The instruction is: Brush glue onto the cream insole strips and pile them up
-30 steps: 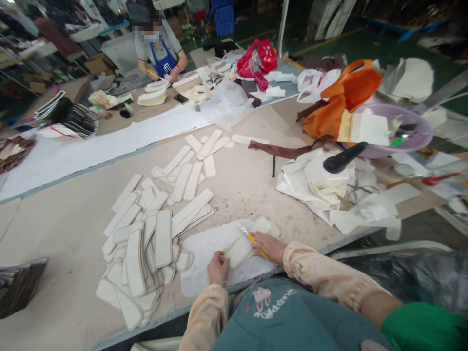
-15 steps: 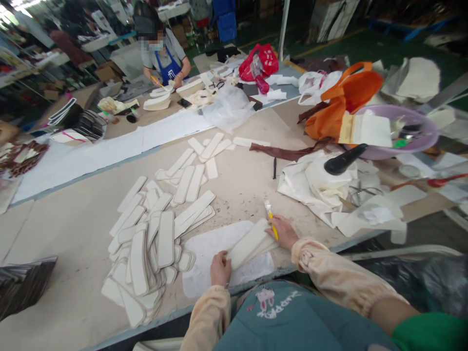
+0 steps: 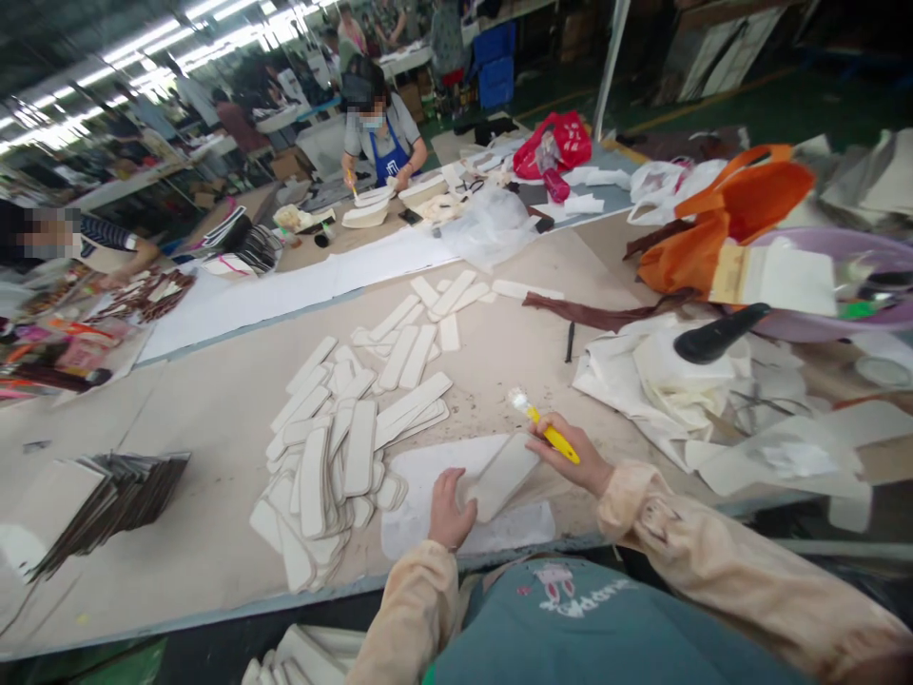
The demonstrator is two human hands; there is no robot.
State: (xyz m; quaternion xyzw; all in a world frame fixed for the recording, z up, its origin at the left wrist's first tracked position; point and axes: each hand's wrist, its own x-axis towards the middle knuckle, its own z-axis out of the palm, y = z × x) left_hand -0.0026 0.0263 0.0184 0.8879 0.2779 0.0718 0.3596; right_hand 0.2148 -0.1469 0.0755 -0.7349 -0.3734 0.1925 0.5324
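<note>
My right hand (image 3: 574, 452) is closed around the yellow handle of a brush (image 3: 553, 436). White matter coats its bristles, which point away to the upper left. Below that hand lies a small stack of cream rounded strips (image 3: 503, 476), on a white paper sheet (image 3: 414, 485). My left hand (image 3: 451, 509) grips the near left end of these strips between thumb and fingers. Just left of the sheet, many similar strips lie in a loose heap (image 3: 360, 447).
A white container with a black handle (image 3: 720, 333) stands on white cloth at right, by an orange bag (image 3: 734, 219) and a purple basin (image 3: 791, 328). Stacked dark-edged pieces (image 3: 121, 504) lie at left. Across the table a co-worker (image 3: 385, 133) holds a brush; another person sits at far left.
My view has swung left and up. The strips between my hands, fanned apart before, now lie more closely together. The brush has tilted, its handle turning to the right.
</note>
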